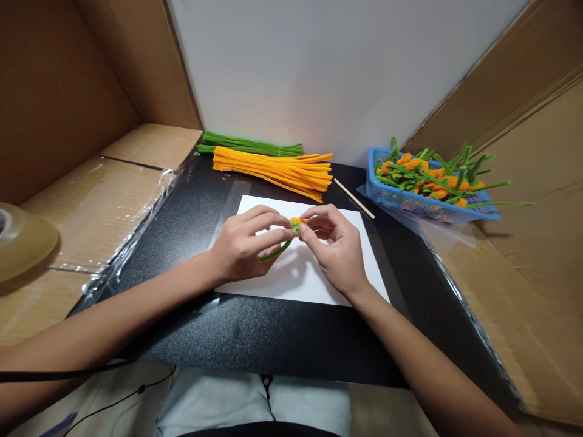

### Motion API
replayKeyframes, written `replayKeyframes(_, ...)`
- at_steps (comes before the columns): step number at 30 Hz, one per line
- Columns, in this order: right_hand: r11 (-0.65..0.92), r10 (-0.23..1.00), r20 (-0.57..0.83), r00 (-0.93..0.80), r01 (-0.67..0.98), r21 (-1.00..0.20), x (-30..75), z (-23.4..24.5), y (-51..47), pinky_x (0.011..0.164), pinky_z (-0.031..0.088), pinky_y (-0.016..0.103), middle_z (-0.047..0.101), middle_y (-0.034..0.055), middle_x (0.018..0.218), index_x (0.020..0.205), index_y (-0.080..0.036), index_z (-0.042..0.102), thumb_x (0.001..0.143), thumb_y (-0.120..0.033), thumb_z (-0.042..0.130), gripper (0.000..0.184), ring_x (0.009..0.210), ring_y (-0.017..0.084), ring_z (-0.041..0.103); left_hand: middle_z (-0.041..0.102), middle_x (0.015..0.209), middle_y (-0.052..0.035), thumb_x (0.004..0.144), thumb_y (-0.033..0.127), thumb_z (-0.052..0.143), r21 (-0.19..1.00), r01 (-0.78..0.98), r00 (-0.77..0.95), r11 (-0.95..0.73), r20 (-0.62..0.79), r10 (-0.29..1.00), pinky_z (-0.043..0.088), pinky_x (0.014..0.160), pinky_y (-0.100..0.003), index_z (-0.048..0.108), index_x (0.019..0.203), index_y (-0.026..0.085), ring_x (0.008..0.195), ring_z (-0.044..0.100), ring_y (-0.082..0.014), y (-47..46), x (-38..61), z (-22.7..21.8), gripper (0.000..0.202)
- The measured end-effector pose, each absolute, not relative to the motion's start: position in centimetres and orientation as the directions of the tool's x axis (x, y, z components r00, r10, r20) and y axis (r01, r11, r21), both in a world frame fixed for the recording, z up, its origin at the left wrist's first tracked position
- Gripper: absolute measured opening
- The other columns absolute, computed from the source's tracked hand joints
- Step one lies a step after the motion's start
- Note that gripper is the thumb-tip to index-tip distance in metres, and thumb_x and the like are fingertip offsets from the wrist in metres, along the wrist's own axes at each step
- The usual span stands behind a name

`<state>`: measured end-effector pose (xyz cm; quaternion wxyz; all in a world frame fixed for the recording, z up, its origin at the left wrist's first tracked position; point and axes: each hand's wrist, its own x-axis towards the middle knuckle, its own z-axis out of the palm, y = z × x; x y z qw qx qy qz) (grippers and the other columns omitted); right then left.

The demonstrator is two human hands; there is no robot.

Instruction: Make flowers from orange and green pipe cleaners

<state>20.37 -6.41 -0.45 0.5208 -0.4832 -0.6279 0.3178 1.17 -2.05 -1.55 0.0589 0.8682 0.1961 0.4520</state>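
Between my two hands is a small pipe-cleaner flower (297,226), orange at the top with green just below and a green stem curving down to the left. My left hand (250,243) has its fingertips closed on the flower's left side, and the stem passes under its fingers. From the right, my right hand (334,246) pinches the orange part between thumb and fingers. Both hands are over a white sheet of paper (300,282) on the black table. The fingers partly cover the flower.
Bundles of orange pipe cleaners (273,170) and green pipe cleaners (250,144) lie at the back. A thin wooden stick (354,198) rests beside the paper. The blue basket (410,208) at right holds several orange-and-green pieces. A tape roll (31,243) sits far left, near cardboard walls.
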Motion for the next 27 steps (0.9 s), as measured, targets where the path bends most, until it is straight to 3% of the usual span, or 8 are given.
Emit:
replayKeyframes(5, 0.465, 0.869, 0.493, -0.051, 0.429, -0.774, 20.9, -0.5, -6.4, 0.079, 0.061, 0.032, 0.072, -0.0017, 0.090, 0.093, -0.025, 0.066, 0.092, -0.022, 0.064, 0.004, 0.081, 0.015, 0.071, 0.076, 0.092, -0.0049, 0.091, 0.016, 0.060, 0.388, 0.215, 0.508, -0.896, 0.739, 0.442, 0.058, 0.075, -0.027, 0.078, 0.093, 0.026, 0.085, 0.070, -0.0147, -2.0, 1.3, -1.3, 0.020)
replayKeyframes(8, 0.446, 0.885, 0.463, -0.045, 0.360, -0.819, 21.0, -0.4, -6.3, 0.083, 0.062, 0.034, 0.071, 0.0003, 0.097, 0.096, -0.025, 0.066, 0.092, -0.023, 0.064, 0.004, 0.087, 0.016, 0.071, 0.075, 0.096, -0.0066, 0.090, 0.024, 0.069, 0.559, 0.184, 0.428, -0.808, 0.695, 0.578, 0.058, 0.071, -0.025, 0.076, 0.100, 0.022, 0.085, 0.069, -0.0147, -2.3, 1.6, -1.4, 0.013)
replayKeyframes(11, 0.400, 0.916, 0.393, -0.080, 0.255, -0.880, 20.9, -0.2, -6.2, 0.089, 0.062, 0.036, 0.070, 0.0026, 0.103, 0.098, -0.024, 0.066, 0.090, -0.029, 0.069, 0.010, 0.098, 0.019, 0.071, 0.075, 0.095, -0.0069, 0.085, 0.036, 0.077, 0.742, 0.156, 0.335, -0.651, 0.581, 0.742, 0.058, 0.067, -0.024, 0.073, 0.101, 0.018, 0.083, 0.069, -0.0155, -2.5, 1.9, -1.6, 0.025)
replayKeyframes(13, 0.361, 0.931, 0.342, -0.125, 0.190, -0.913, 20.8, -0.2, -6.2, 0.092, 0.062, 0.038, 0.070, 0.0037, 0.108, 0.100, -0.023, 0.065, 0.087, -0.031, 0.072, 0.017, 0.103, 0.020, 0.070, 0.075, 0.091, -0.0057, 0.083, 0.040, 0.078, 0.799, 0.153, 0.295, -0.582, 0.525, 0.799, 0.058, 0.066, -0.023, 0.072, 0.095, 0.017, 0.082, 0.070, -0.0154, -2.5, 2.1, -1.8, 0.026)
replayKeyframes(17, 0.320, 0.942, 0.298, -0.151, 0.155, -0.934, 20.5, -0.2, -6.3, 0.093, 0.062, 0.037, 0.067, 0.0045, 0.113, 0.105, -0.024, 0.063, 0.082, -0.028, 0.076, 0.026, 0.107, 0.020, 0.068, 0.074, 0.085, -0.0041, 0.086, 0.035, 0.075, 0.790, 0.205, 0.276, -0.578, 0.520, 0.809, 0.055, 0.064, -0.022, 0.071, 0.086, 0.017, 0.078, 0.068, -0.0137, -2.5, 2.1, -1.9, 0.018)
replayKeyframes(23, 0.307, 0.948, 0.284, -0.145, 0.170, -0.936, 20.1, -0.5, -6.4, 0.093, 0.062, 0.036, 0.066, 0.0045, 0.116, 0.106, -0.025, 0.061, 0.084, -0.024, 0.072, 0.025, 0.110, 0.020, 0.067, 0.075, 0.081, -0.0036, 0.085, 0.026, 0.072, 0.710, 0.298, 0.281, -0.638, 0.573, 0.770, 0.050, 0.058, -0.022, 0.073, 0.083, 0.018, 0.073, 0.067, -0.0138, -2.9, 2.2, -2.0, 0.009)
replayKeyframes(27, 0.377, 0.926, 0.354, -0.130, 0.295, -0.878, 19.9, -0.8, -6.4, 0.089, 0.063, 0.037, 0.066, 0.0054, 0.117, 0.110, -0.025, 0.060, 0.083, -0.026, 0.075, 0.031, 0.106, 0.020, 0.068, 0.076, 0.079, -0.0038, 0.082, 0.030, 0.074, 0.827, 0.264, 0.241, -0.496, 0.442, 0.864, 0.050, 0.056, -0.023, 0.075, 0.081, 0.018, 0.070, 0.067, -0.0147, -2.9, 2.4, -2.0, 0.013)
